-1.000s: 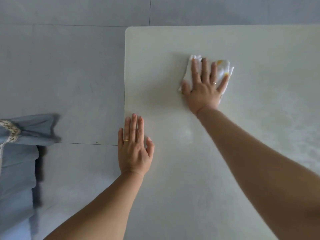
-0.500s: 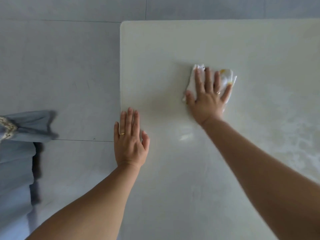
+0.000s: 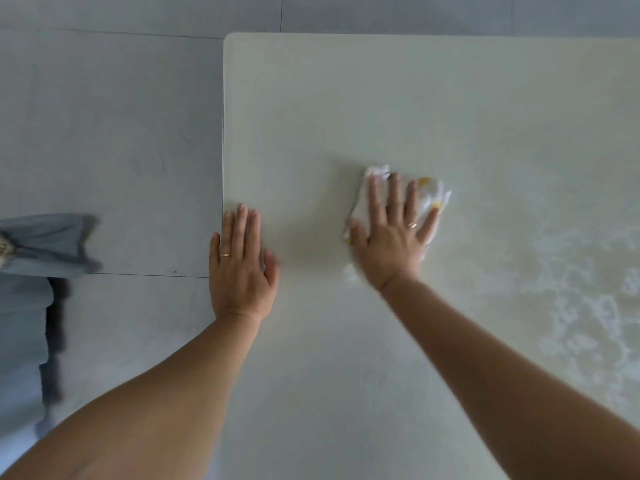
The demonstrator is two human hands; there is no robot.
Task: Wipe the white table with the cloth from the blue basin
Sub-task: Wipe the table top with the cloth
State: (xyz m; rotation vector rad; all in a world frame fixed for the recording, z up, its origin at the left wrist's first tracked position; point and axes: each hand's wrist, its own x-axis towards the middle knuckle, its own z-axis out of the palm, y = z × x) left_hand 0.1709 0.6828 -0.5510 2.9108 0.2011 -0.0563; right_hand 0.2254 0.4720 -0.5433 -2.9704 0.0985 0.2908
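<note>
With the right hand [image 3: 391, 244] pressing splayed fingers [image 3: 375, 199] flat on the cloth [image 3: 431, 195] mid-desk [image 3: 381, 98], gripping nothing, and the left hand [image 3: 240, 268] flat at the edge, the cloth could bunch and skip wet patches.

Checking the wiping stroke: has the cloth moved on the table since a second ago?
Yes. The cloth under the right hand has slid toward the person, farther from the white table's far edge.
</note>
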